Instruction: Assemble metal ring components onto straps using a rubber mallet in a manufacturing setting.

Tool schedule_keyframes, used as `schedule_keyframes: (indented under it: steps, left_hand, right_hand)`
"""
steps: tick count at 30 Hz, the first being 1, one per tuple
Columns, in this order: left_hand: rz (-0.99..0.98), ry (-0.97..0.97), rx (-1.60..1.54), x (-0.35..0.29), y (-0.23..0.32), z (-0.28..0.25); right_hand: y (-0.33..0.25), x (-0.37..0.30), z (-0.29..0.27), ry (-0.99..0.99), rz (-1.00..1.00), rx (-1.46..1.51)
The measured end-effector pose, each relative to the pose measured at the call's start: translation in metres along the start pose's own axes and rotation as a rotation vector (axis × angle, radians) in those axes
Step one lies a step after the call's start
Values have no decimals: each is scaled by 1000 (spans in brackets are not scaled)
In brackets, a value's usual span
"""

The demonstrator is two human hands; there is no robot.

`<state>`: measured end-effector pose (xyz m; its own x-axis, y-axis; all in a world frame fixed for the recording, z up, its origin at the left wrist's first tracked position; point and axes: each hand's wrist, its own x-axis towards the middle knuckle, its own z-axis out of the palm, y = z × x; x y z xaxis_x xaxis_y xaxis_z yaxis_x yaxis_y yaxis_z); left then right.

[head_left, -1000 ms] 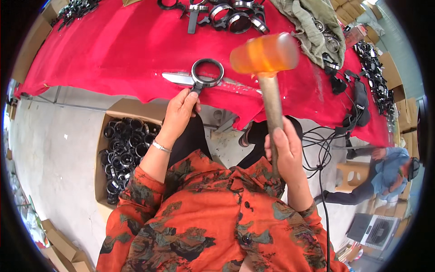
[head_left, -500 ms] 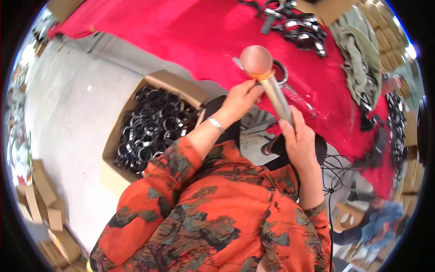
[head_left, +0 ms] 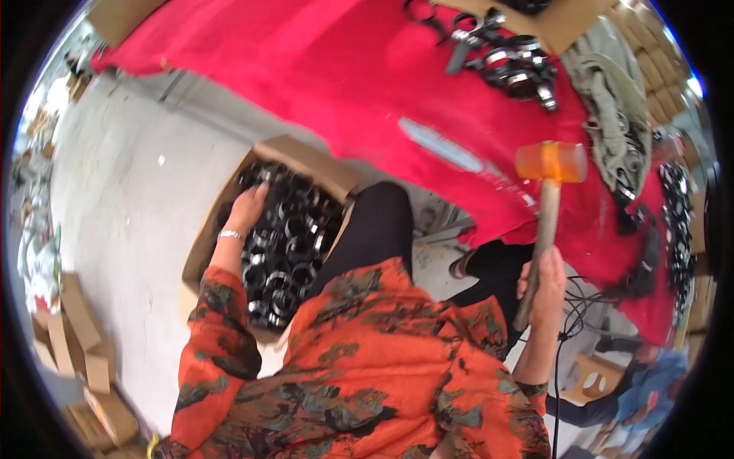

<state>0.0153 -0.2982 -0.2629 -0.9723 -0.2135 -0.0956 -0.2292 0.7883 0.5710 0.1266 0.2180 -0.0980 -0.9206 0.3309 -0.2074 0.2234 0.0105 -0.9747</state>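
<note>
A mallet with a translucent orange head (head_left: 564, 161) and a wooden handle stands tilted up in my right hand (head_left: 547, 283), whose fingers close round the handle's lower part. At my left, a cardboard box (head_left: 306, 157) holds a heap of black rings with shiny metal parts (head_left: 287, 249). My left hand (head_left: 248, 208) is at the box's far left part, its fingertips against the black rings. Whether those fingers grip a ring I cannot tell. A flat metal strip (head_left: 443, 145) lies on the red cloth (head_left: 306, 84), left of the mallet head.
More black ring parts (head_left: 516, 69) lie at the table's far side by another carton (head_left: 554, 23). A grey-green cloth (head_left: 612, 122) lies at the right. Black cables (head_left: 577, 310) hang near my right forearm. A seated person (head_left: 650, 390) is at the lower right.
My left hand has gone from beside the mallet head to the box at left. The mallet has swung right, its head now over the cloth's right part. The ring beside the mallet no longer shows there.
</note>
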Motion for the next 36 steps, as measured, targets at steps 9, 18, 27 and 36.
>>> schedule_keyframes:
  steps: [9,18,27,36]
  left_hand:
    - [723,343,-383,41,328,-24]
    - [781,176,-145,191,395,50]
    - [611,-30,-509,155,345,19]
    - [256,-355,-854,-11,294,23]
  right_hand:
    - [3,-3,-24,39,17,-16]
    - [-3,3,-15,-41,35,-328]
    - [27,1,-18,34,-320,-208]
    - [12,-12,11,-36,24,85]
